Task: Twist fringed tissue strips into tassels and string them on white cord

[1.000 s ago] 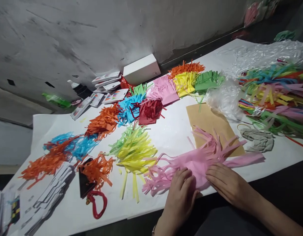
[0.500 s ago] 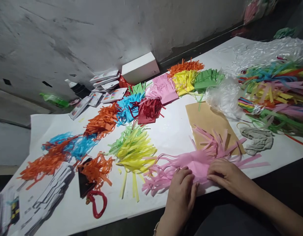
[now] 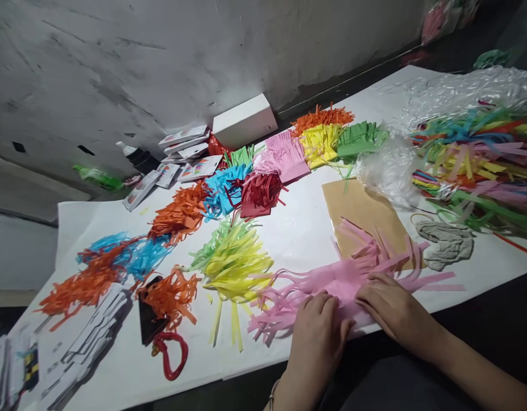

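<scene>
Pink fringed tissue paper [image 3: 336,281] lies near the table's front edge, its cut strips spreading to left and right from an uncut middle. My left hand [image 3: 318,326] is on the left part of that middle, fingers bent and closed on the paper's near edge, thumb pointing right. Close by on the right, my right hand [image 3: 394,305] has its fingers curled together on the same sheet. The fingertips of both hands are partly hidden. Some pink strips lie over a brown paper sheet [image 3: 361,200] behind. Yellow fringed paper [image 3: 237,265] sits left of the pink one.
Fringed bundles in orange [image 3: 180,211], blue [image 3: 226,188], dark red [image 3: 261,194] and green [image 3: 361,140] cover the table's back. A white box [image 3: 245,121] stands by the wall. At right are multicoloured strips [image 3: 473,154] and a grey cloth [image 3: 445,242]; at left, a phone [image 3: 148,319] and red cord [image 3: 175,359].
My right hand has shifted slightly left, closer to my left hand, along the pink paper. My left thumb has moved a little to the right. The view has moved slightly.
</scene>
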A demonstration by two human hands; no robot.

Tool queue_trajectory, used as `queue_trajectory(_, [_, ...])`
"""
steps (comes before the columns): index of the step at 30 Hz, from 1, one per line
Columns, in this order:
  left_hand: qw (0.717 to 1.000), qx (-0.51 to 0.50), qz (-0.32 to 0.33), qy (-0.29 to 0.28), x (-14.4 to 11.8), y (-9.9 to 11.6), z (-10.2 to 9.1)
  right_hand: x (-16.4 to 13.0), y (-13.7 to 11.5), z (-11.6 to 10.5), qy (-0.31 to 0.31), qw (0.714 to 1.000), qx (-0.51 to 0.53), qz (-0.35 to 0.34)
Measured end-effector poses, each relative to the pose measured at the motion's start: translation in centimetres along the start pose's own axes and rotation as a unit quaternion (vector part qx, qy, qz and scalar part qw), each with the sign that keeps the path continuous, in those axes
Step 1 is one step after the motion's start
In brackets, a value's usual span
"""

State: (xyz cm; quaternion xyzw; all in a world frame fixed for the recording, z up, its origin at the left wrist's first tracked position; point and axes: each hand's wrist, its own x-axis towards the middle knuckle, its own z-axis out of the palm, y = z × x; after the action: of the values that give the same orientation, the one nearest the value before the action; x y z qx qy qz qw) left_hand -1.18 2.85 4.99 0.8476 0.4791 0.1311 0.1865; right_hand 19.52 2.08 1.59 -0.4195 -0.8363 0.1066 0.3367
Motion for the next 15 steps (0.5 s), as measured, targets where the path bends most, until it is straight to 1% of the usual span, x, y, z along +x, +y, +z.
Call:
queue_trajectory(2, [1.0,0.014,-0.005,0.002,0.1,-0.4,0.5,0.1,0.0,0.0,0.006,1.0,-0.005,0.0])
queue_trajectory(5, [1.0,-0.011,-0.012,-0.009,0.3,-1.2,0.5,0.2,0.2,0.0,0.002,1.0,-0.013,0.003])
queue_trajectory(7, [0.998,-0.027,-0.047,-0.038,0.5,-1.8,-0.2,0.3,0.5,0.0,-0.002,0.999,-0.024,0.023])
queue_trajectory(9, [0.992,-0.026,-0.1,-0.067,1.0,-2.3,-1.2,0.5,0.8,0.2,-0.005,0.998,-0.038,0.057])
queue_trajectory(11, [0.987,-0.014,-0.139,-0.081,1.9,-2.7,-2.0,1.0,1.2,0.4,-0.015,0.994,-0.055,0.094])
queue_trajectory(15, [0.982,0.011,-0.165,-0.094,4.1,-3.2,-3.0,2.6,2.0,0.8,-0.053,0.984,-0.09,0.142])
